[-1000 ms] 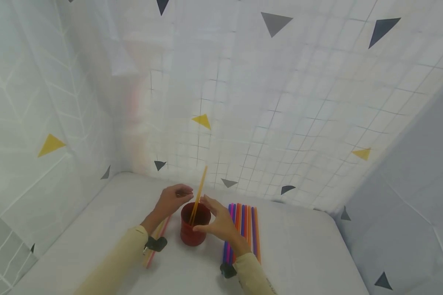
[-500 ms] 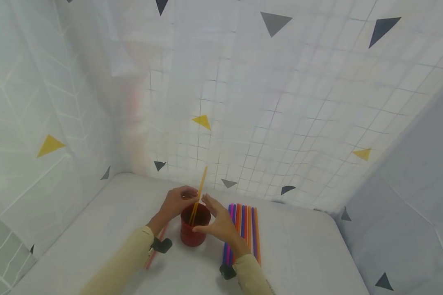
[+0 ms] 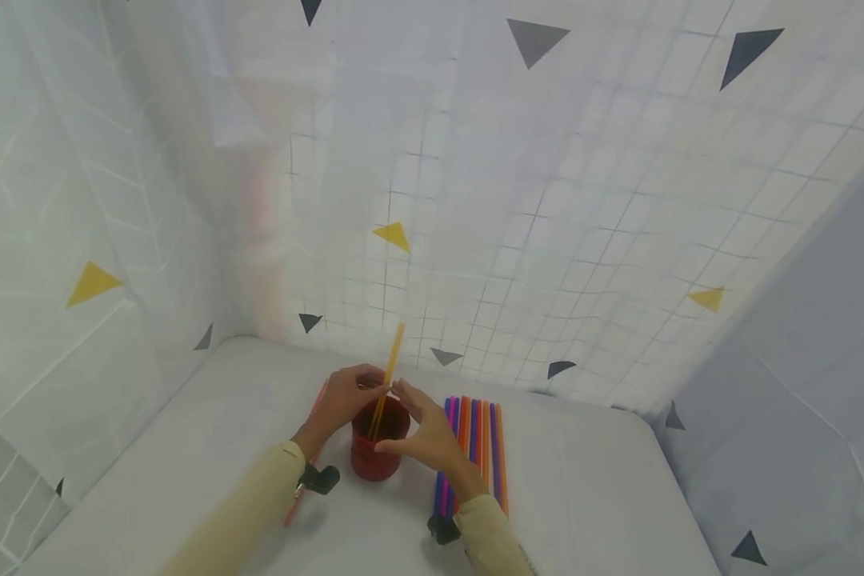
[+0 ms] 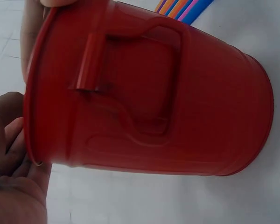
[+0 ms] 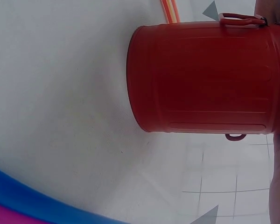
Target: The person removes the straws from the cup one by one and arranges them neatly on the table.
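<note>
A small red metal pail (image 3: 376,462) with side handles stands upright on the white table. Yellow-orange straws (image 3: 394,352) lean in it, their upper ends rising above the rim. My left hand (image 3: 342,398) is over the rim at the left and pinches the straws between thumb and fingers just above the opening. With thumb in front and fingers behind, my right hand (image 3: 432,436) holds the pail by its rim. Close up, the left wrist view has the pail's wall and a handle (image 4: 175,88); the pail's inside is hidden there.
Right of the pail, several straws (image 3: 484,448) in blue, pink, orange and purple lie side by side, partly under my right wrist. A pinkish-red straw (image 3: 294,510) lies left, partly covered by my left arm. A white patterned curtain (image 3: 475,200) hangs behind the table.
My left hand has moved right, from beside the straws in the pail to pinching them. Its forearm now covers more of the straws at the left. Right hand and pail have stayed put.
</note>
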